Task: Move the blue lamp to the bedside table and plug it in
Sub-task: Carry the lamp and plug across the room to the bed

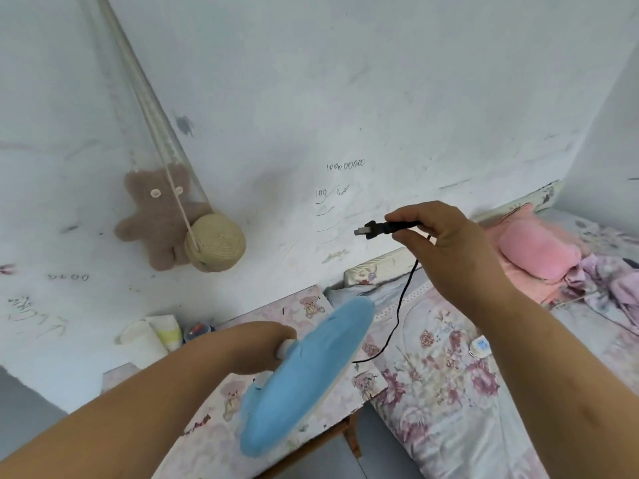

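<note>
A: Holding blue lamp (304,385) over bedside table (276,312), left hand (257,347) wrapped on its white stem. Set down? Cannot tell.

B: Right hand (439,233) pinches black plug (377,229), raised near wall. No socket visible; plugging-in remains.
</note>
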